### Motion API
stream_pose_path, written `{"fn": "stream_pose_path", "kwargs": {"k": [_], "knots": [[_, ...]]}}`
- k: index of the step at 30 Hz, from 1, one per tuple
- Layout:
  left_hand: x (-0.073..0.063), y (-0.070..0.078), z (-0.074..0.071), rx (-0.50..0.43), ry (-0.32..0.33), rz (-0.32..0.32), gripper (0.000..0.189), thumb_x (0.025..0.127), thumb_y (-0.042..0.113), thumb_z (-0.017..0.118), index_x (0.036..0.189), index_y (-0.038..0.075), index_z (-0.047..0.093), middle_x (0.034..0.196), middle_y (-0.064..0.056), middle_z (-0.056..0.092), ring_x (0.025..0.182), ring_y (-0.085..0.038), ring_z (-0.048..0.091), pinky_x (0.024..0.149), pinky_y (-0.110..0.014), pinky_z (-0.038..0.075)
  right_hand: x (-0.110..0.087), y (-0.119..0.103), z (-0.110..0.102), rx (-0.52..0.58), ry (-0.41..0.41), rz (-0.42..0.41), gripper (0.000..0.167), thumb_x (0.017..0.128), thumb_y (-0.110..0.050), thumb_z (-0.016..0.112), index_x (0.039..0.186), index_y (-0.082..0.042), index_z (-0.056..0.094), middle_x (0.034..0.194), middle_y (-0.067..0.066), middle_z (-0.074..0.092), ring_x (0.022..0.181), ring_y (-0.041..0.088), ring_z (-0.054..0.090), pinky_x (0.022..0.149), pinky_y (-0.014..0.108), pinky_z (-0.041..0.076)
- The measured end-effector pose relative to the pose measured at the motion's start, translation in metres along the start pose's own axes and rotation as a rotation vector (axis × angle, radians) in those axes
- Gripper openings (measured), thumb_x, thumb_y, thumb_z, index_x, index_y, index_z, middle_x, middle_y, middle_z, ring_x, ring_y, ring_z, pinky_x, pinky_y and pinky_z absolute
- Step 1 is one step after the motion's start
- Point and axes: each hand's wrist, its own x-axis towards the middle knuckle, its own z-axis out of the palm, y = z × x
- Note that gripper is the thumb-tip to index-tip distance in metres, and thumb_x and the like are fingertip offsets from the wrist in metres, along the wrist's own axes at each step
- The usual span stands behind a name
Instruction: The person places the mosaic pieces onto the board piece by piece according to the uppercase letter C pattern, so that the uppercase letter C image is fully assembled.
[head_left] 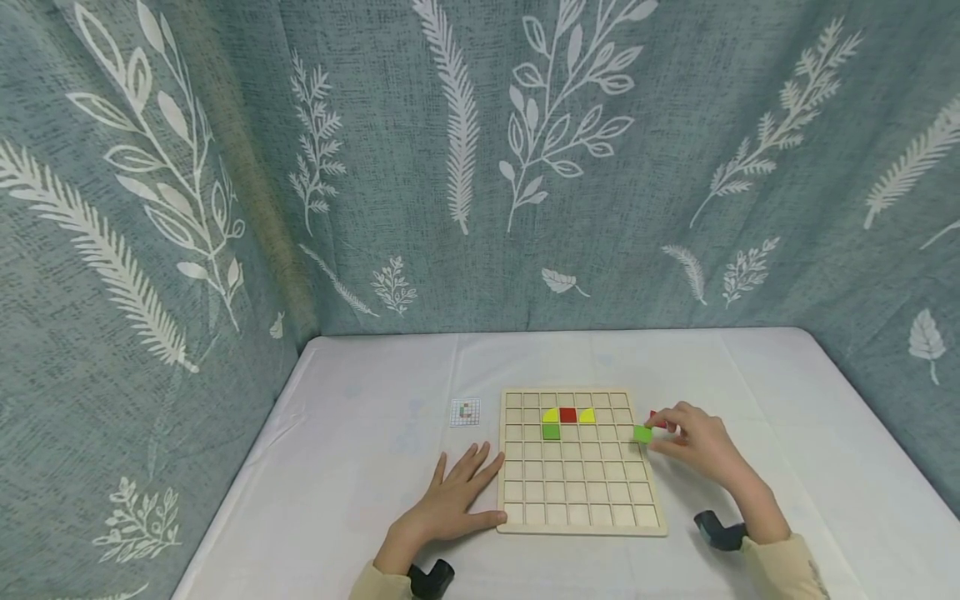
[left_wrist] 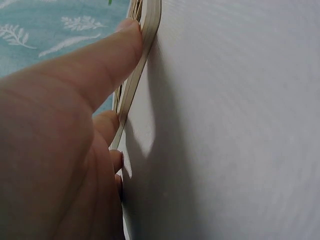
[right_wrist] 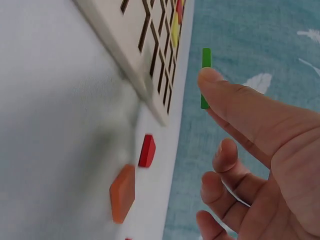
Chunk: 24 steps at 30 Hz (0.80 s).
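Observation:
A wooden grid board (head_left: 582, 493) lies on the white cloth. My left hand (head_left: 447, 503) rests flat beside it, fingers spread, thumb and a fingertip touching its left edge; in the left wrist view the thumb (left_wrist: 100, 65) meets the board's side. Between thumb and finger my right hand (head_left: 697, 442) pinches a green square tile (head_left: 642, 434), held above the board's right edge and seen edge-on in the right wrist view. On the grid sit a red square tile (head_left: 567, 415), yellow rounded tiles (head_left: 587, 415) on both sides of it, and another green square tile (head_left: 551, 432).
A small printed grid card (head_left: 465, 412) lies left of the board. On the cloth to the board's right, partly behind my right hand, are a red tile (right_wrist: 147, 151) and an orange tile (right_wrist: 123, 192). A patterned curtain (head_left: 480, 167) hangs behind the table.

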Motion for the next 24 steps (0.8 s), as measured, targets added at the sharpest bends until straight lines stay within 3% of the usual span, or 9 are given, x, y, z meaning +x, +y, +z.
{"fn": "stream_pose_path", "kwargs": {"k": [24], "knots": [[0.000,-0.002,0.000,0.002,0.000,0.004,0.077,0.085,0.053,0.056,0.147,0.016,0.028,0.154,-0.012,0.018,0.143,-0.032,0.009,0.110,-0.062,-0.004,0.018,-0.036,0.025,0.069,-0.072,-0.018,0.022,0.076,-0.021,0.076,0.096,-0.019,0.067,0.080,-0.004,0.053,0.071,0.013,0.045,0.067,0.030,0.027]]}}
